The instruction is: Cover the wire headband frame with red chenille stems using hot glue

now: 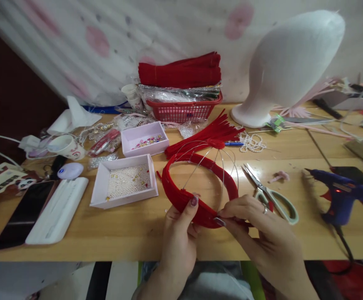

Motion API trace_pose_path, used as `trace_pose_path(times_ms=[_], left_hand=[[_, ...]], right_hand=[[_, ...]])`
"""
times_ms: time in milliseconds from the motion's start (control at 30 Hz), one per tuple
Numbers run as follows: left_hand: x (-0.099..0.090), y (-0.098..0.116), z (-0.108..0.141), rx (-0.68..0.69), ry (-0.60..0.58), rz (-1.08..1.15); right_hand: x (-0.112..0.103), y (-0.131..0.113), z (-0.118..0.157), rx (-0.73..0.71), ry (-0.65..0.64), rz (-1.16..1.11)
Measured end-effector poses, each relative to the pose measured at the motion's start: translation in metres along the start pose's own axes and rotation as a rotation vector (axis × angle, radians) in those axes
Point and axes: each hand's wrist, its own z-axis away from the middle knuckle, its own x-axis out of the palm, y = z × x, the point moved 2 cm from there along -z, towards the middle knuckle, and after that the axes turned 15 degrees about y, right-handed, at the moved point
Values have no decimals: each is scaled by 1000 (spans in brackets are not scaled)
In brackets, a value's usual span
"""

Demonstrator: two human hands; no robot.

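Observation:
A round headpiece frame (170,188) with a band wrapped in red velvety strip stands tilted above the table's front edge. Thin bare wires arch from the band up to a small red pad (215,143) on top. My left hand (180,233) grips the near side of the band, thumb on its outer face. Beside it, my right hand (259,233) pinches the red strip against the band between thumb and forefinger. A piece of red strip shows behind the right hand, partly hidden. Scissors (270,193) with pale green handles lie just past the right hand.
A blue glue gun (340,193) with a lit red light stands at the right. Left are a tray of pearl beads (94,196), a smaller gem tray (125,143), a phone (23,214) and a white case (58,210). Behind stand a red basket (184,111) and foam head (290,66).

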Motion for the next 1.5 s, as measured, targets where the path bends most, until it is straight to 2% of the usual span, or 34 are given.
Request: trace_pose_path(times_ms=[200, 333, 533, 767, 1167, 1267, 1367, 1500], left_hand=[[-1, 1, 3, 36, -65, -5], [2, 4, 7, 70, -120, -12], [19, 8, 12, 93, -195, -58], [42, 9, 17, 70, -301, -93], [61, 7, 20, 106, -356, -228], [59, 4, 20, 172, -371, -263], [45, -3, 20, 165, -373, -287], [20, -7, 16, 118, -268, -284]], right_hand=[[0, 4, 1, 64, 3, 3], [-3, 5, -4, 63, 48, 4], [-8, 9, -6, 63, 129, -3], [-14, 15, -3, 144, 235, -48], [-18, 22, -2, 300, 356, -217], [-17, 20, -1, 271, 377, -198], [-9, 13, 2, 189, 333, -131], [6, 3, 3, 50, 266, -90]])
